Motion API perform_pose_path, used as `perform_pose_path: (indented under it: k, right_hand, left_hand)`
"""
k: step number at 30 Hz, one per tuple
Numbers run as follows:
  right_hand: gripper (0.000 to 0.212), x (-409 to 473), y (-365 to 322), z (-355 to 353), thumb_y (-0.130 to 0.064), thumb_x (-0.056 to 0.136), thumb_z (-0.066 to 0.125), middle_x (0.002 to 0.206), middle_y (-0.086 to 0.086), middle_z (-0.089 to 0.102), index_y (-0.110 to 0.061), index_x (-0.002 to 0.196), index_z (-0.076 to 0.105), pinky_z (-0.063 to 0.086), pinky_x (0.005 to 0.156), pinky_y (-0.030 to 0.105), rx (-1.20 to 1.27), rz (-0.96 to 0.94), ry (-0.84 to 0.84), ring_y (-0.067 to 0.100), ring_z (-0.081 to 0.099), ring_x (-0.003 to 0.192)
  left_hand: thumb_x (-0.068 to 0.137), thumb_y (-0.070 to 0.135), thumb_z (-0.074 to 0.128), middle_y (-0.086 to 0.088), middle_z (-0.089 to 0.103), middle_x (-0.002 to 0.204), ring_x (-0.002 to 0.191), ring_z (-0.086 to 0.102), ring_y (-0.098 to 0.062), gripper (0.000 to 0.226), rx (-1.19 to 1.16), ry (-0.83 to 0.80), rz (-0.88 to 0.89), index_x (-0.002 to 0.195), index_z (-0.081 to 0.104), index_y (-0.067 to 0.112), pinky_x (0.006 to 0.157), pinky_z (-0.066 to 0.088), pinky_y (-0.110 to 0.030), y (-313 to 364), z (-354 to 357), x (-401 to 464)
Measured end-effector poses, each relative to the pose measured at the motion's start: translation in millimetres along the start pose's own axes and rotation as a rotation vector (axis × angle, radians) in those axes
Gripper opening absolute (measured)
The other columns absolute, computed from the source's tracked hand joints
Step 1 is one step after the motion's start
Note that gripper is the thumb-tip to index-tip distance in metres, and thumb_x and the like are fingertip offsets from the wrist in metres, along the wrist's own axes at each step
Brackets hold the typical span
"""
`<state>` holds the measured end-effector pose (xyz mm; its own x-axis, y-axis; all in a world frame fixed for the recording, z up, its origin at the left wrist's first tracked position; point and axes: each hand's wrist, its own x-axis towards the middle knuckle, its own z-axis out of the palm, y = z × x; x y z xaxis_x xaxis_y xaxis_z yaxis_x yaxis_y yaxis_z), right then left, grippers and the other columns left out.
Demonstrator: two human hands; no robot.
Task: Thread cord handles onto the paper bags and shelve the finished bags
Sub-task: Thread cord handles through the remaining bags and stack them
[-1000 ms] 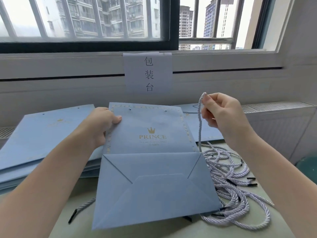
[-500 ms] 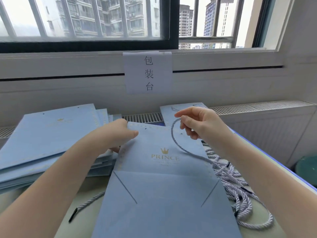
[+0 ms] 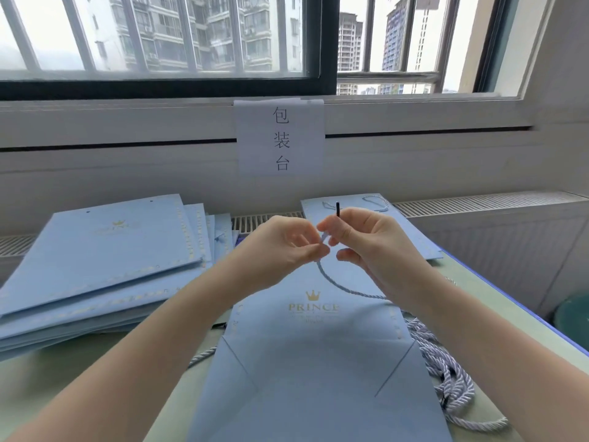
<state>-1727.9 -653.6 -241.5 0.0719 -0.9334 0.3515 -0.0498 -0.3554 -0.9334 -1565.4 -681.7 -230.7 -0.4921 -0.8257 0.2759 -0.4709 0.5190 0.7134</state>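
Both hands pinch one pale twisted cord (image 3: 344,290) near its black tip: left hand (image 3: 283,247), right hand (image 3: 366,240), above the flat light-blue paper bag (image 3: 315,362) mid-worktop, not yet threaded. A stack of unthreaded bags (image 3: 95,260) waits at the left edge; one corded bag (image 3: 411,231) lies at the far edge.

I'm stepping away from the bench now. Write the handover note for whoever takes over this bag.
Left hand and right hand: both pinch one cord near its black tip, above the flat bag.
Unthreaded bags are stacked at left; loose cords are piled at right.
Done: one bag with handles lies behind.
Left: thread this bag, then the stack, then shelve.
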Motion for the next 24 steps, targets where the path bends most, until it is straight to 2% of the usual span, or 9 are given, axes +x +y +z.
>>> perform_pose_path:
  k: [2,4,7,10,14,16,20,22,24]
  right_hand:
    - [0.022,2.3,-4.5,-2.7,-0.040,0.077,0.057,0.068,-0.005,0.063,-0.021,0.068,0.065,0.047,0.067,0.023,0.106,-0.006,0.031,0.008,0.059,0.071]
    - [0.026,3.6,-12.4,-6.3,-0.037,0.085,0.050,0.062,-0.002,0.057,-0.017,0.070,0.058,0.051,0.060,0.024,0.328,0.048,0.008,0.011,0.057,0.061]
    - [0.027,1.3,-22.6,-8.6,-0.029,0.095,0.043,0.053,-0.004,0.035,-0.011,0.081,0.057,0.035,0.039,0.016,0.411,0.190,-0.106,0.008,0.033,0.045]
    - [0.024,-1.6,-19.3,-5.7,-0.024,0.097,0.045,0.054,-0.005,0.030,-0.009,0.092,0.062,0.020,0.037,0.014,0.193,0.232,-0.224,0.007,0.021,0.046]
    - [0.016,-0.2,-2.7,1.9,-0.027,0.094,0.054,0.047,-0.013,0.044,-0.017,0.085,0.061,0.026,0.044,0.018,-0.473,0.180,-0.169,0.006,0.033,0.044]
    - [0.015,2.2,10.6,2.6,-0.030,0.093,0.055,0.057,-0.013,0.048,-0.018,0.086,0.061,0.030,0.048,0.018,-0.706,0.161,-0.109,0.005,0.040,0.049]
    - [0.017,4.8,34.4,4.2,-0.028,0.096,0.049,0.075,-0.008,0.051,-0.014,0.092,0.059,0.033,0.055,0.019,-0.737,0.215,-0.008,0.010,0.048,0.068]
    - [0.017,6.1,38.1,4.1,-0.027,0.095,0.050,0.073,-0.008,0.052,-0.013,0.091,0.059,0.034,0.055,0.020,-0.683,0.230,0.028,0.009,0.048,0.065]
    - [0.018,6.3,37.5,3.8,-0.026,0.095,0.051,0.067,-0.007,0.053,-0.011,0.092,0.060,0.032,0.052,0.020,-0.571,0.253,0.044,0.006,0.044,0.055]
  left_hand:
    - [0.089,0.030,0.062,0.003,0.069,0.093,0.093,0.062,-0.011,0.011,0.174,0.021,0.003,0.083,0.065,0.021,0.089,0.049,-0.034,-14.5,4.6,2.2]
    - [0.094,0.030,0.054,0.002,0.062,0.113,0.110,0.053,-0.013,0.018,0.388,0.030,-0.039,0.106,0.061,0.019,0.096,0.040,-0.031,-29.3,9.6,2.5]
    - [0.098,0.031,0.045,-0.008,0.043,0.139,0.130,0.036,-0.023,0.042,0.566,-0.044,-0.213,0.137,0.038,0.015,0.104,0.028,-0.031,-42.8,17.5,1.9]
    - [0.100,0.034,0.040,-0.012,0.035,0.146,0.135,0.027,-0.029,0.050,0.626,-0.048,-0.314,0.143,0.026,0.013,0.108,0.023,-0.034,-45.3,22.8,3.1]
    - [0.099,0.042,0.038,-0.013,0.035,0.147,0.134,0.028,-0.030,0.056,0.673,-0.032,-0.407,0.143,0.025,0.010,0.106,0.022,-0.033,-45.4,22.5,3.9]
    - [0.096,0.045,0.043,-0.013,0.041,0.142,0.131,0.031,-0.031,0.057,0.634,0.022,-0.415,0.139,0.030,0.010,0.103,0.025,-0.034,-48.7,20.1,4.5]
    - [0.091,0.032,0.059,-0.015,0.049,0.131,0.122,0.042,-0.032,0.055,0.346,0.188,-0.388,0.136,0.035,0.012,0.099,0.036,-0.038,-52.8,13.5,4.9]
    - [0.090,0.025,0.060,-0.014,0.051,0.130,0.119,0.048,-0.030,0.055,0.214,0.226,-0.382,0.138,0.035,0.014,0.099,0.040,-0.039,-49.0,9.6,4.1]
    - [0.091,0.020,0.059,-0.011,0.050,0.132,0.118,0.050,-0.028,0.055,0.136,0.235,-0.380,0.140,0.033,0.013,0.094,0.040,-0.032,-43.9,7.3,3.8]
